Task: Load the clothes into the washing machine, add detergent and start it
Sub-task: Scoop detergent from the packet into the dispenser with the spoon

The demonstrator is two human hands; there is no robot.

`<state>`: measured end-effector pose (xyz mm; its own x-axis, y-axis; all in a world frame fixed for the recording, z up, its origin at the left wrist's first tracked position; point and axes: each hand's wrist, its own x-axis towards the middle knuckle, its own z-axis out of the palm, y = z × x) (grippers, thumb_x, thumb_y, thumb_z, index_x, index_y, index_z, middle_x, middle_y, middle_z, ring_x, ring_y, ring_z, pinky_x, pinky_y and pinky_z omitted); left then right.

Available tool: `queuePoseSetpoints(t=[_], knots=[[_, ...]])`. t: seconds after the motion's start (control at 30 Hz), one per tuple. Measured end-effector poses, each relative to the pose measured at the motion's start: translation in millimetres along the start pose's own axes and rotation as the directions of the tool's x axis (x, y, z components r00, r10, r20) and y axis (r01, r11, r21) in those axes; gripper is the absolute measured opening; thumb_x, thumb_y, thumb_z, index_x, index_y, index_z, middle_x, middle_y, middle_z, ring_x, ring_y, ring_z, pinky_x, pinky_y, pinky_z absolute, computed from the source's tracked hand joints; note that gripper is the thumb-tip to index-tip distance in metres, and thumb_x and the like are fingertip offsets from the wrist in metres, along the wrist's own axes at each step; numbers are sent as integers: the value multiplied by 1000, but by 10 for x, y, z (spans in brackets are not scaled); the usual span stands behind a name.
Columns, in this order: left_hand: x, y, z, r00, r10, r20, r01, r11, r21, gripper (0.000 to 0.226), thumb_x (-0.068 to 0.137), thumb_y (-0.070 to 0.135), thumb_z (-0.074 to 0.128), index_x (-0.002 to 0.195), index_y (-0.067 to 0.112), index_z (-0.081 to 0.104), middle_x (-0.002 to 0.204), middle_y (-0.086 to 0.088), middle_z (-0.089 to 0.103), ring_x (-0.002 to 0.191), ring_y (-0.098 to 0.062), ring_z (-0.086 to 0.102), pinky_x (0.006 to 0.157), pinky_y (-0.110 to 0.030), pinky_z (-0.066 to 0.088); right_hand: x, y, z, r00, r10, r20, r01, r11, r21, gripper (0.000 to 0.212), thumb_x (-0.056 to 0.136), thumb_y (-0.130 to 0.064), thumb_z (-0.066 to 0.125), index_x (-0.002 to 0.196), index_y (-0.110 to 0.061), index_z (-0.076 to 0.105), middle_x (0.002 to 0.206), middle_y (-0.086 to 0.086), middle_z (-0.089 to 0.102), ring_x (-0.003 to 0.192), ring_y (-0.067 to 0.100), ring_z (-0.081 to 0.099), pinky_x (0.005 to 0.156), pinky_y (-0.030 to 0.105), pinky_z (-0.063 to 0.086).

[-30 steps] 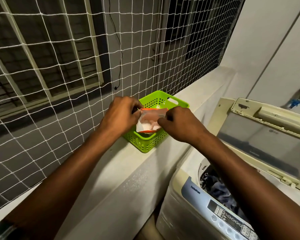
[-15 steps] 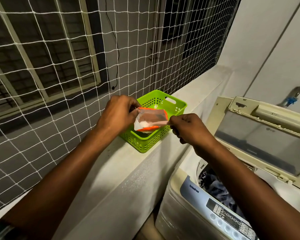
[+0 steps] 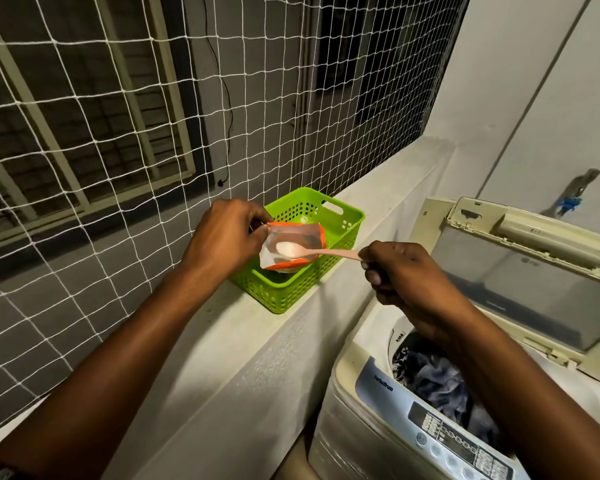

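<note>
My left hand (image 3: 224, 240) pinches the top of an orange and silver detergent pouch (image 3: 303, 237), holding it open over the green basket (image 3: 340, 258) on the ledge. My right hand (image 3: 400, 271) grips the handle of a pale pink spoon (image 3: 329, 252) whose bowl carries white powder just in front of the pouch mouth. Below my right forearm stands the top-loading washing machine (image 3: 364, 403), its lid (image 3: 520, 271) raised. Dark blue clothes (image 3: 437, 382) lie in the drum.
A white rope net (image 3: 136, 133) covers the opening above the concrete ledge (image 3: 388, 188). The machine's control panel (image 3: 461, 441) faces me at the lower right. A tap with a blue fitting (image 3: 568, 202) is on the right wall.
My right hand has let go of the pouch edge and drawn back to the right, now holding a spoon loaded with white powder. The left hand keeps the pouch over the basket.
</note>
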<state>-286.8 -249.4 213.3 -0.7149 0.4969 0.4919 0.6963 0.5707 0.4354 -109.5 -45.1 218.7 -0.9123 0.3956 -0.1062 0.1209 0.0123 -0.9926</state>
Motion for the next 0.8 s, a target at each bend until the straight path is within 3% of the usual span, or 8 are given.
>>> queuePoseSetpoints(t=[0.37,0.67,0.8], knots=[[-22,125,79,997,65,47,-67,998,23,21,83,24,72,102,23,80,96,0,80,86,-21,74,77,-37,59,-467,-84,-421,999,43,-26,-39,989,142,27,102,-12,53,76,-8,58,56,3,40,48,13,24,40,22,23],[57,741,484,949,314,-22,-315,947,-59,21,90,28,65,105,18,76,106,-1,74,104,-27,67,96,-41,52,-1034,104,-1124,981,88,-173,-55,981,185,30,102,-7,47,73,-9,55,59,6,36,48,13,25,38,21,23],[49,1137,806,917,400,-15,-399,911,-104,19,91,26,64,103,16,76,107,-2,74,105,-26,66,95,-38,50,-1196,329,-1499,959,99,-265,-49,981,187,33,104,-5,43,73,-10,54,60,7,34,47,12,25,40,24,20]])
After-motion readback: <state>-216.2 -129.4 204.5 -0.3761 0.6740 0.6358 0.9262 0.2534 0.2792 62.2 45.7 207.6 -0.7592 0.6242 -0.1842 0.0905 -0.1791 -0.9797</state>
